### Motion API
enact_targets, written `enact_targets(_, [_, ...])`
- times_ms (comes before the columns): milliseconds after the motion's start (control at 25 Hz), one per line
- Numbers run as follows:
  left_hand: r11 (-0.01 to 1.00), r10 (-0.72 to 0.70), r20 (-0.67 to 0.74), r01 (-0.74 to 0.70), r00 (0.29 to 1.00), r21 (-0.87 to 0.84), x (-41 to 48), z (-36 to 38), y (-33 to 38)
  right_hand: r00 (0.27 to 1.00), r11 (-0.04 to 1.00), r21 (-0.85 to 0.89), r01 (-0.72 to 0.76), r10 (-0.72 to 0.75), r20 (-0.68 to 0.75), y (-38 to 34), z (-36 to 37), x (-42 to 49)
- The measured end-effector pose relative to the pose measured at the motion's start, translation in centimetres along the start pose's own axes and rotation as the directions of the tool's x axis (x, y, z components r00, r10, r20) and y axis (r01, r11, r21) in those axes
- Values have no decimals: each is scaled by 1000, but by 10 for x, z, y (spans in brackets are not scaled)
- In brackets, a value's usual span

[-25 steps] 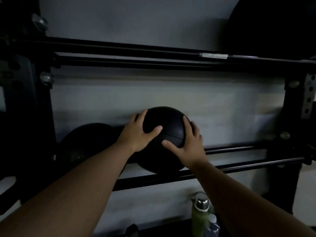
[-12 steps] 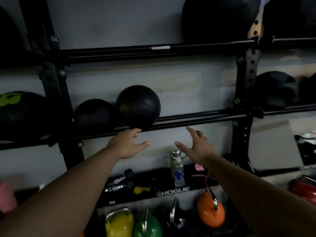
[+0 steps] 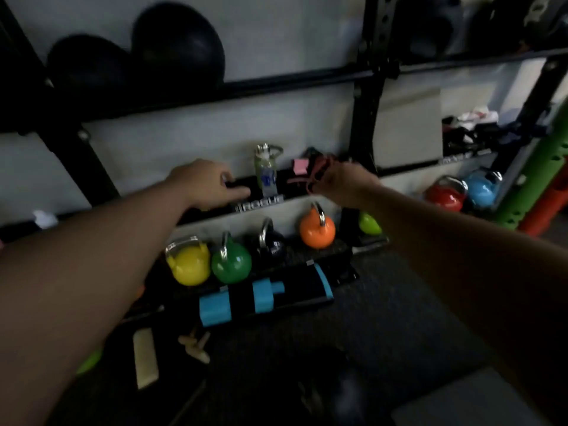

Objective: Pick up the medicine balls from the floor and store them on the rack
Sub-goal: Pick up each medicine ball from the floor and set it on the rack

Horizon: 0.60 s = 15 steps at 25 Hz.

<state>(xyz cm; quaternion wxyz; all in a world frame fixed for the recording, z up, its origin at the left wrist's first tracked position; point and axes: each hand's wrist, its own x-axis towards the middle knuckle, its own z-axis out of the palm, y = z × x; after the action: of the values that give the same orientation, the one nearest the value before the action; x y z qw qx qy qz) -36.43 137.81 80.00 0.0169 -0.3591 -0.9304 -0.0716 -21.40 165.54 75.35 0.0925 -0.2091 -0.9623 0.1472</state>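
Two black medicine balls rest side by side on the black rack's rail [image 3: 292,81] at the upper left: the larger one [image 3: 181,44] on the right, the smaller one [image 3: 89,66] to its left. Another dark ball [image 3: 430,26] sits on the rack's right section. My left hand [image 3: 209,186] and my right hand [image 3: 344,186] hover well below the balls, in front of the low shelf, both holding nothing. A dim round shape [image 3: 347,395] lies on the dark floor at the bottom. The frame is blurred.
Below the low shelf stand yellow [image 3: 189,265], green [image 3: 230,262], black [image 3: 270,241] and orange [image 3: 316,230] kettlebells, with red [image 3: 445,196] and blue [image 3: 481,189] ones further right. A water bottle [image 3: 266,170] stands on the shelf. A blue and black roll [image 3: 264,296] lies on the floor.
Both hands let go of the larger ball, which now rests on the rail beside the smaller one. The hands dropped lower and my view swung down toward the floor.
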Motion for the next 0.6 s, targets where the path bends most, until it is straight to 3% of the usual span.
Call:
enact_targets(200, [978, 49, 51, -38, 997, -204, -51, 63, -1, 978, 981, 40, -192, 188, 86, 8, 66, -85])
enact_targets(400, [966, 73, 210, -16, 975, -258, -88, 165, -8, 934, 944, 46, -326, 314, 170, 18, 148, -168])
enact_targets(600, [938, 160, 216, -80, 963, -338, -93, 248, 45, 897, 914, -37, -404, 403, 180, 72, 201, -214])
